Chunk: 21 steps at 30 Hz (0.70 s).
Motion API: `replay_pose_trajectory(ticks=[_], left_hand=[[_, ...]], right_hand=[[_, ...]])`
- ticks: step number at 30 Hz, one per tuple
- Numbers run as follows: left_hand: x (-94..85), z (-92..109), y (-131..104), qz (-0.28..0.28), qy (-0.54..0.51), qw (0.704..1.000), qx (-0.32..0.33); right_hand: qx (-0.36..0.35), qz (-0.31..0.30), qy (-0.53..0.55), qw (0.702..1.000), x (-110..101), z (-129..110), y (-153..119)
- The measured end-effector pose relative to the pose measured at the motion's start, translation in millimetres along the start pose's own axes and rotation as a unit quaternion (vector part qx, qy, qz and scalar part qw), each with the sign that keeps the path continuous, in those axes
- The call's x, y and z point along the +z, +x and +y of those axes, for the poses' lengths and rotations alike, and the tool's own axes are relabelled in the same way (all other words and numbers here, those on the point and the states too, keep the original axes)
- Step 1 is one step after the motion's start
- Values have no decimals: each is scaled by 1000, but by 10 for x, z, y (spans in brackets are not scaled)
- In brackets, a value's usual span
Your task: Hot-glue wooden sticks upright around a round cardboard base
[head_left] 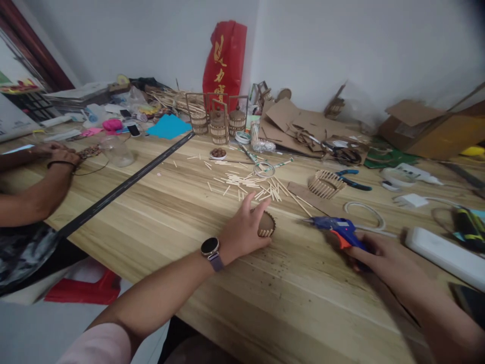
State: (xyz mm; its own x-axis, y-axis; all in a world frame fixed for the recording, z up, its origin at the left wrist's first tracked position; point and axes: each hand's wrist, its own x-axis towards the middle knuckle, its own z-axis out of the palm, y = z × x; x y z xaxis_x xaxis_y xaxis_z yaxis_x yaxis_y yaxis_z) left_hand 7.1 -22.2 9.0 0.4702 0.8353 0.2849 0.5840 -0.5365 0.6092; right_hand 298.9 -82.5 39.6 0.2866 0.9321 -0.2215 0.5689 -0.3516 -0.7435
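Blue glue gun point(340, 225) clamped in right hand point(375, 251), rear hidden — round base point(269, 221) partly behind spread left hand point(244, 226)

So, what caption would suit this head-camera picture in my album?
Right hand gripping a glue gun, left hand at a small round base, sticks scattered beyond.

I have left hand point(244, 230) near six o'clock, fingers point(248, 202) and thumb point(263, 242) spread, left forearm point(162, 293) entering from seven. My right hand point(373, 253): four o'clock, curled tight, right forearm point(428, 293) aimed at ten.
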Motion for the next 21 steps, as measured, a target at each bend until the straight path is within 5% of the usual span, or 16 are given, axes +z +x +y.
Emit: replay_pose_trajectory(ticks=[4, 10, 17, 21], left_hand=[[-6, 14, -2, -1, -6, 1000, -1], [-29, 23, -1, -8, 12, 1000, -2], [-9, -9, 2, -6, 20, 1000, 9], [3, -25, -2, -4, 18, 1000, 14]], right_hand=[[8, -32, 242, 970, 128, -119, -152], [35, -135, 342, 929, 312, -189, -264], [-10, -85, 113, 990, 447, -33, -209], [-105, -62, 19, 992, 494, -60, -204]])
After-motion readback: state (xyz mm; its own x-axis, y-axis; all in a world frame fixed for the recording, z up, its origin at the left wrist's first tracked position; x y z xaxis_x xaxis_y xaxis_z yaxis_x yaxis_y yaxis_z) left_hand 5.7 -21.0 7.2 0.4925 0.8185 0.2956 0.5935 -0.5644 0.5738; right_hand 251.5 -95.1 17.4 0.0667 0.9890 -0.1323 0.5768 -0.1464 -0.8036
